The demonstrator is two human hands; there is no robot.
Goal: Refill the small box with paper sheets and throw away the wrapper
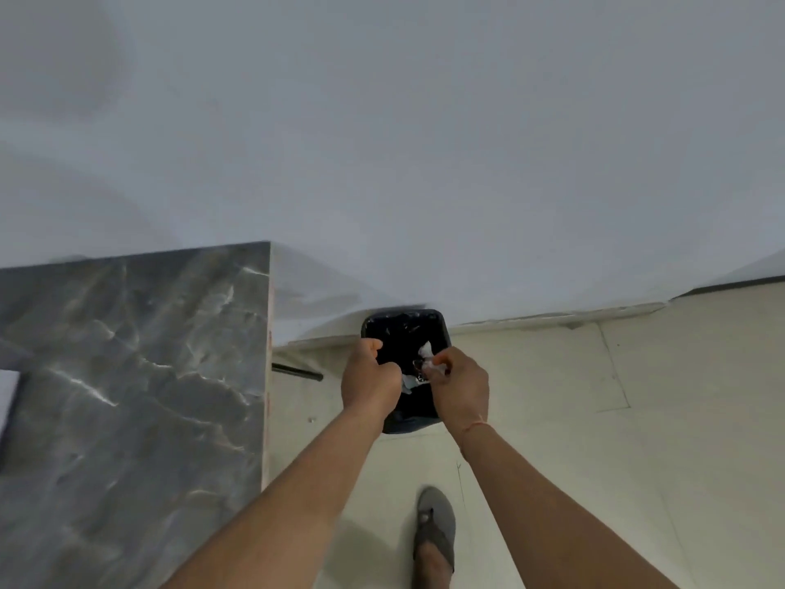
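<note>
A black waste bin [395, 323] lined with a dark bag stands on the floor against the white wall. Both my hands hover over its mouth. My right hand [461, 386] pinches a crumpled clear plastic wrapper [427, 361] between fingers and thumb. My left hand [369, 376] is curled closed, with a scrap of the same clear wrapper showing at its lower edge, so it seems to grip the wrapper's other end. The small box and the paper sheets are out of view.
A grey marble-patterned table top [127, 376] fills the left side, its corner near the bin. A dark rod [297, 371] lies on the pale floor by the table. My foot in a grey slipper [435, 529] stands below the bin.
</note>
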